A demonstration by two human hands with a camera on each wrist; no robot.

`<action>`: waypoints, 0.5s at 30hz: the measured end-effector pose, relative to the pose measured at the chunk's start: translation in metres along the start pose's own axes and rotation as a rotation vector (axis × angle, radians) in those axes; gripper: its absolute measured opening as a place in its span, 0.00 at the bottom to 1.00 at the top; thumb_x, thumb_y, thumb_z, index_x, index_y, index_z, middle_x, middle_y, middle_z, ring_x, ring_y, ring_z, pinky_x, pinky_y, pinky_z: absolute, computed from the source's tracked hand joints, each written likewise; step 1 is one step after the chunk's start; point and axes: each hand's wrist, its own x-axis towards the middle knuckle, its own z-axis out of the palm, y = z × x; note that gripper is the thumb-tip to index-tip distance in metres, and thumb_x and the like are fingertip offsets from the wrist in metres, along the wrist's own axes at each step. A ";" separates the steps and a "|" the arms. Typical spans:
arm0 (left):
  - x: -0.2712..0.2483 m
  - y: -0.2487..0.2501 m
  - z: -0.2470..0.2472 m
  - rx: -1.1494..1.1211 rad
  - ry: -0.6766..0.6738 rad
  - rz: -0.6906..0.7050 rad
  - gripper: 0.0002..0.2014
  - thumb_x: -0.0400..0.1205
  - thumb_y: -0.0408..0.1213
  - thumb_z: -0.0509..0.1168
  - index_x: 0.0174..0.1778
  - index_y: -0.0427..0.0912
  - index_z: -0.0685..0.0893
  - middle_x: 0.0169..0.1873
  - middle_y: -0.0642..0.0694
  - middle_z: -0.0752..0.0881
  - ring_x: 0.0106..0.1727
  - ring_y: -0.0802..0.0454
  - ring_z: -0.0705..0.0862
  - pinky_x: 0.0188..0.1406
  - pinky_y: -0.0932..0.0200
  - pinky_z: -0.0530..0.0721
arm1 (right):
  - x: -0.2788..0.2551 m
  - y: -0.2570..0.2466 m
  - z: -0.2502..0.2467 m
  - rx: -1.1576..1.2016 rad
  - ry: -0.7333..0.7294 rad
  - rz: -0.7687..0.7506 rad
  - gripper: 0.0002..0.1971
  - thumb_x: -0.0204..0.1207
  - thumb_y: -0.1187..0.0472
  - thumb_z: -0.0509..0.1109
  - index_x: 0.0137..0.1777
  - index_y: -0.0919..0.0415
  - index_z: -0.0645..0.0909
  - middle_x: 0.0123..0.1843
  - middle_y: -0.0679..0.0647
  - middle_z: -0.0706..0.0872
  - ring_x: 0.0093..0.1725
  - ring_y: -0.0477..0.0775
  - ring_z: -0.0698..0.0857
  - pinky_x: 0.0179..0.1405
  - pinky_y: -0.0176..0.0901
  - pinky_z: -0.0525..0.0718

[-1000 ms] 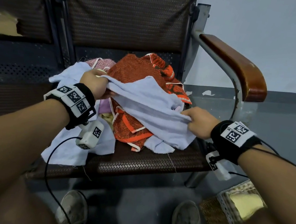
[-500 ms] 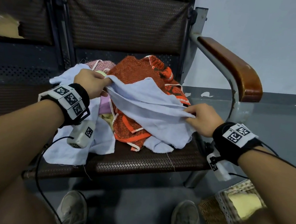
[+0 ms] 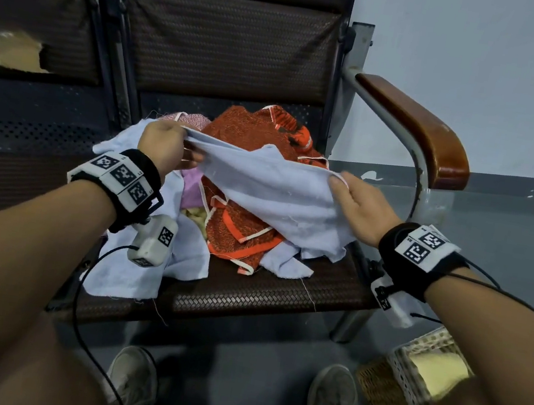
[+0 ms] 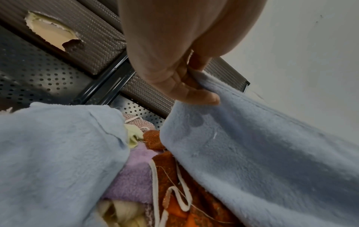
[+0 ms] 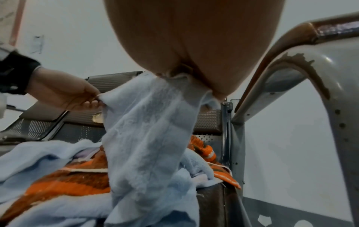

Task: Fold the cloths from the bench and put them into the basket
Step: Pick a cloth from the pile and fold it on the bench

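A light blue cloth [image 3: 270,192] [image 4: 262,153] [image 5: 147,135] is stretched above the pile on the bench seat [image 3: 279,294]. My left hand [image 3: 166,149] [image 4: 186,86] pinches its left top corner, and my right hand [image 3: 355,205] [image 5: 194,73] pinches its right top corner. Under it lie an orange cloth [image 3: 237,229] [image 4: 174,176], a lilac cloth [image 3: 192,184] [image 4: 132,176] and a second light blue cloth [image 3: 145,267] [image 4: 58,153]. The woven basket [image 3: 404,386] stands on the floor at the lower right, with something pale yellow inside.
A wooden armrest [image 3: 418,128] [image 5: 291,50] on a metal frame rises right of the pile. The bench backrest [image 3: 227,40] stands behind it; the neighbouring backrest has a torn hole [image 3: 11,49] [image 4: 50,33]. My shoes [image 3: 134,387] rest on the grey floor.
Both hands have lifted the light blue cloth and spread it wider; the right hand rose and regripped along the top edge, so the cloth hangs more open over the pile.
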 end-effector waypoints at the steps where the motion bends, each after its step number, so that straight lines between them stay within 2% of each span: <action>1: 0.001 -0.001 0.000 0.056 0.015 0.027 0.16 0.85 0.29 0.50 0.51 0.32 0.84 0.30 0.40 0.83 0.29 0.45 0.84 0.27 0.59 0.83 | 0.000 -0.001 -0.001 -0.021 -0.008 -0.030 0.07 0.90 0.58 0.55 0.59 0.54 0.75 0.46 0.49 0.83 0.44 0.56 0.79 0.44 0.47 0.71; 3: 0.002 -0.001 0.000 0.207 0.054 0.108 0.14 0.85 0.33 0.50 0.42 0.37 0.81 0.31 0.43 0.79 0.37 0.44 0.78 0.36 0.54 0.78 | 0.001 0.000 -0.005 -0.082 -0.085 -0.022 0.17 0.87 0.65 0.57 0.75 0.59 0.69 0.56 0.52 0.82 0.52 0.58 0.82 0.50 0.46 0.74; 4: 0.002 0.000 0.000 0.244 0.072 0.138 0.14 0.85 0.35 0.50 0.42 0.37 0.79 0.34 0.43 0.77 0.40 0.45 0.76 0.40 0.52 0.75 | 0.002 0.001 -0.008 -0.150 -0.143 -0.004 0.19 0.85 0.67 0.58 0.76 0.62 0.72 0.58 0.54 0.83 0.56 0.59 0.83 0.52 0.46 0.76; 5: 0.003 0.002 0.000 0.253 0.086 0.159 0.13 0.86 0.36 0.50 0.43 0.36 0.78 0.37 0.42 0.77 0.43 0.45 0.75 0.44 0.52 0.73 | 0.004 0.003 -0.009 -0.226 -0.191 -0.004 0.17 0.84 0.68 0.60 0.70 0.63 0.78 0.57 0.56 0.86 0.56 0.61 0.84 0.52 0.47 0.77; 6: 0.003 0.004 0.001 0.254 0.103 0.180 0.13 0.86 0.37 0.50 0.44 0.37 0.77 0.41 0.41 0.77 0.45 0.46 0.74 0.46 0.51 0.72 | 0.005 0.003 -0.011 -0.287 -0.234 -0.006 0.12 0.83 0.67 0.63 0.62 0.64 0.84 0.52 0.57 0.88 0.53 0.62 0.84 0.48 0.47 0.77; 7: 0.003 0.007 0.002 0.254 0.118 0.201 0.12 0.86 0.37 0.50 0.43 0.39 0.76 0.43 0.41 0.77 0.47 0.46 0.74 0.49 0.51 0.72 | 0.005 0.002 -0.013 -0.329 -0.267 -0.005 0.09 0.81 0.65 0.66 0.55 0.64 0.87 0.48 0.55 0.88 0.49 0.61 0.84 0.45 0.46 0.76; 8: 0.001 0.011 0.004 0.244 0.122 0.219 0.12 0.85 0.38 0.50 0.41 0.41 0.75 0.43 0.42 0.77 0.47 0.46 0.74 0.50 0.50 0.72 | 0.005 0.000 -0.016 -0.349 -0.286 0.003 0.07 0.80 0.62 0.70 0.53 0.62 0.88 0.46 0.52 0.87 0.47 0.58 0.83 0.44 0.45 0.75; 10: -0.003 0.019 0.010 0.163 0.087 0.233 0.12 0.84 0.40 0.52 0.34 0.45 0.72 0.37 0.49 0.75 0.41 0.52 0.72 0.46 0.51 0.70 | 0.007 -0.004 -0.021 -0.370 -0.292 0.030 0.09 0.76 0.56 0.76 0.51 0.61 0.88 0.46 0.54 0.87 0.47 0.58 0.83 0.45 0.47 0.79; 12: -0.011 0.031 0.016 0.062 0.026 0.227 0.12 0.82 0.42 0.56 0.32 0.48 0.74 0.34 0.53 0.74 0.39 0.55 0.73 0.44 0.53 0.70 | 0.011 -0.007 -0.027 -0.379 -0.307 0.056 0.10 0.74 0.56 0.77 0.47 0.63 0.86 0.44 0.58 0.87 0.46 0.61 0.84 0.46 0.51 0.81; 15: -0.018 0.053 0.016 -0.047 -0.051 0.246 0.07 0.72 0.42 0.59 0.29 0.49 0.71 0.33 0.54 0.72 0.39 0.55 0.71 0.43 0.53 0.69 | 0.018 -0.015 -0.037 -0.373 -0.342 0.060 0.06 0.78 0.59 0.71 0.43 0.62 0.83 0.41 0.57 0.85 0.44 0.61 0.83 0.43 0.50 0.78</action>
